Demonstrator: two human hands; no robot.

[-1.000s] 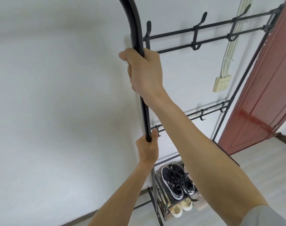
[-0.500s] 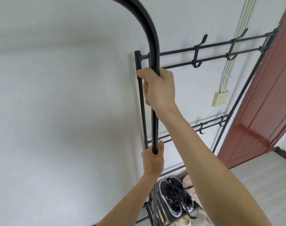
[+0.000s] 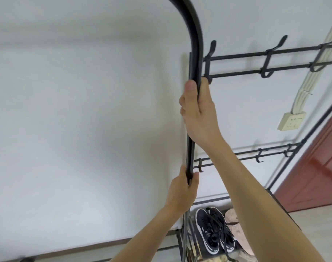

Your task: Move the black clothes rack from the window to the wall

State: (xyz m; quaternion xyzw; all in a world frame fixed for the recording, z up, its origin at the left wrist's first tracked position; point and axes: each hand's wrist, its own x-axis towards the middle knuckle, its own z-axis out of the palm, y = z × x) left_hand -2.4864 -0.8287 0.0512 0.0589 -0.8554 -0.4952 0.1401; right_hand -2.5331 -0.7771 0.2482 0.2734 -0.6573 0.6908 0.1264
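The black clothes rack [image 3: 193, 40] stands close against the white wall [image 3: 76, 120], its curved front tube rising through the middle of the view. Two pairs of hook rails run to the right behind it. My right hand [image 3: 198, 112] is wrapped around the tube just below the bend, thumb pointing up. Lower on the same tube, my left hand [image 3: 183, 188] grips it. Black sneakers [image 3: 214, 231] lie on the rack's bottom shelf.
A red-brown door [image 3: 316, 167] fills the right edge beside the rack. A beige wall socket [image 3: 291, 121] with a white cable duct sits on the wall behind the hook rails. Light floor shows at the bottom right, a dark skirting board at the bottom left.
The view has closed in on the rack and the wall. The front tube now lines up with the rear post, and both hands keep their grip on it.
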